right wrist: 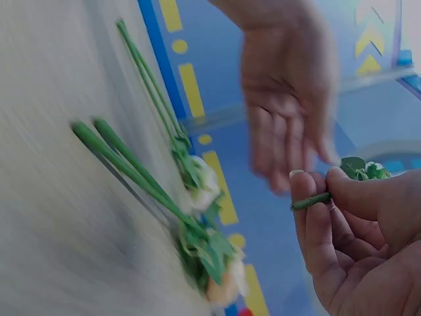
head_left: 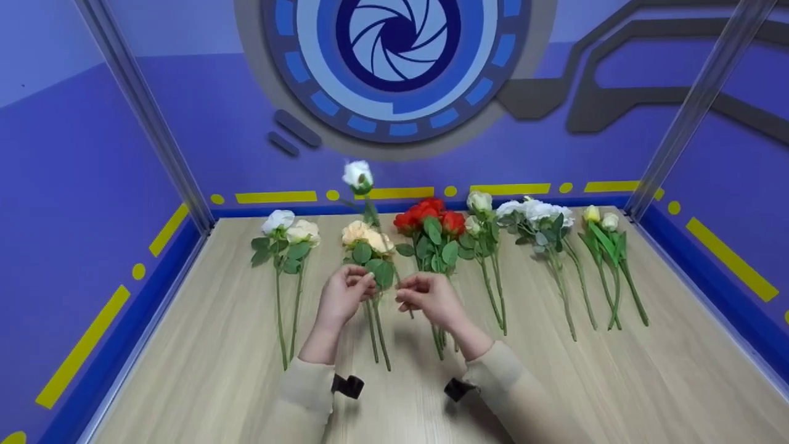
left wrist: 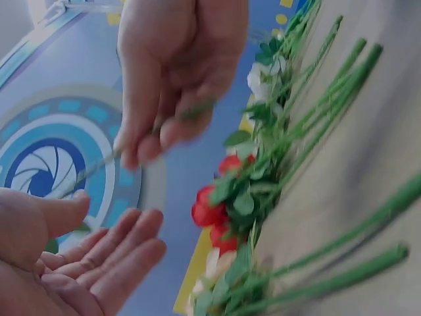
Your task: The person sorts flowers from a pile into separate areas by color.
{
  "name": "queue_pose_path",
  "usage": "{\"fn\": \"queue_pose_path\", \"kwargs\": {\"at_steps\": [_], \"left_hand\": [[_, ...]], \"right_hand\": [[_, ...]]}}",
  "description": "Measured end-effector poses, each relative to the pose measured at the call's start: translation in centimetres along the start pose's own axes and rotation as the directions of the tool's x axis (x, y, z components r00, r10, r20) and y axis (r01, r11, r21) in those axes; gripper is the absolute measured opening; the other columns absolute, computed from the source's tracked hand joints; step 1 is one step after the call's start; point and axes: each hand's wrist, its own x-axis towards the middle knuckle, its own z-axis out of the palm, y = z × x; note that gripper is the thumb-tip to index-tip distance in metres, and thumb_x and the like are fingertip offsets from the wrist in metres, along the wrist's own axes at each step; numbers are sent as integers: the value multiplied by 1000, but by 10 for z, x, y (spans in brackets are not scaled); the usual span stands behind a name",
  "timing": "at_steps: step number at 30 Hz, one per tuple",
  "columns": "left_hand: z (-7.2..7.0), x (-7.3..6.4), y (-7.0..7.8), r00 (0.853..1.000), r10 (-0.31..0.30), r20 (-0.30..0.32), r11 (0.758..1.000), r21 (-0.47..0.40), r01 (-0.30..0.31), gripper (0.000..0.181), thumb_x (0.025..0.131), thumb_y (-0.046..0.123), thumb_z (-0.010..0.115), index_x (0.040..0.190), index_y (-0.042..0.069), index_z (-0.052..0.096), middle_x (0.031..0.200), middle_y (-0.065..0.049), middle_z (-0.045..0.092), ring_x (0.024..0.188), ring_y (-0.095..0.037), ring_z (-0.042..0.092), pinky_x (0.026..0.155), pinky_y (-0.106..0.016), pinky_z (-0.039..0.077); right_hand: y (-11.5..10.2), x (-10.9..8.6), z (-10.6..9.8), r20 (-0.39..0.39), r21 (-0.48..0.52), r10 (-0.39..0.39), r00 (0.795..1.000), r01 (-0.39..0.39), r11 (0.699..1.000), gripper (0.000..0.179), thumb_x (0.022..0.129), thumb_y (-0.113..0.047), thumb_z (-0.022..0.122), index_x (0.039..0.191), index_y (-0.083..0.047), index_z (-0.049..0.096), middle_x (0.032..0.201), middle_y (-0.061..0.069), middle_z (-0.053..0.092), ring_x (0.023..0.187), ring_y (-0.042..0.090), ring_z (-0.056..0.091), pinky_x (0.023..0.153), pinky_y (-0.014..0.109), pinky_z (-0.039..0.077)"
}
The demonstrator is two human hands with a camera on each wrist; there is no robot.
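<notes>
A white rose stands upright above the table, its head near the back wall. My right hand pinches its thin green stem between thumb and fingertips; the stem's cut end pokes out past the fingers in the right wrist view. My left hand is beside the stem, holding nothing; in the left wrist view its fingers are loosely extended. Under the rose, between the hands, lie peach roses with leafy stems. Just beyond my right hand are red roses.
At the left lie white and cream roses. Toward the right are pale green-white roses, white blossoms and tulips. All rest on the wooden table, with stems pointing to the near side. A patterned blue wall rises behind.
</notes>
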Motion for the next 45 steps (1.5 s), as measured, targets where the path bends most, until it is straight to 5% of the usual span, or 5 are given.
{"fn": "queue_pose_path", "kwargs": {"at_steps": [10, 20, 27, 36, 45], "left_hand": [[-59, 11, -34, 966, -79, -248, 918, 360, 168, 31, 104, 13, 56, 125, -10, 60, 119, -29, 65, 110, -42, 64, 95, -51, 53], [-102, 4, -55, 911, -256, -324, 764, 509, 396, 53, 104, 19, 52, 137, -20, 40, 133, -45, 44, 125, -63, 45, 96, -68, 47], [-108, 1, -64, 898, -350, -266, 773, 460, 437, 59, 101, 12, 53, 142, -24, 30, 134, -47, 42, 125, -63, 47, 102, -67, 44], [-110, 4, -69, 932, -274, -237, 773, 523, 360, 23, 91, -11, 37, 98, -12, 59, 93, -27, 62, 80, -29, 49, 72, -44, 49], [-112, 5, -70, 938, -268, -218, 776, 528, 344, 24, 91, -11, 38, 75, 2, 50, 72, -9, 46, 69, -24, 39, 60, -34, 42]], "right_hand": [[-7, 6, -92, -282, -189, 12, 959, -67, 980, 17, 93, 1, 71, 106, 13, 72, 91, 21, 76, 66, 8, 68, 62, 23, 58], [0, -31, -204, -576, -329, 141, 805, -386, 862, 32, 100, -8, 63, 130, 3, 66, 109, 21, 71, 73, 8, 65, 55, 22, 50], [22, -56, -241, -683, -274, 283, 674, -595, 756, 37, 103, -10, 55, 139, -1, 61, 135, 26, 65, 97, 32, 66, 59, 30, 45], [43, -64, -257, -639, -241, 410, 651, -676, 697, 60, 92, 6, 46, 151, -6, 49, 159, 29, 39, 49, 14, 32, 50, 31, 34], [53, -63, -256, -617, -299, 510, 599, -779, 552, 50, 99, -5, 43, 147, -12, 56, 159, 31, 36, 145, 58, 28, 110, 81, 25]]}}
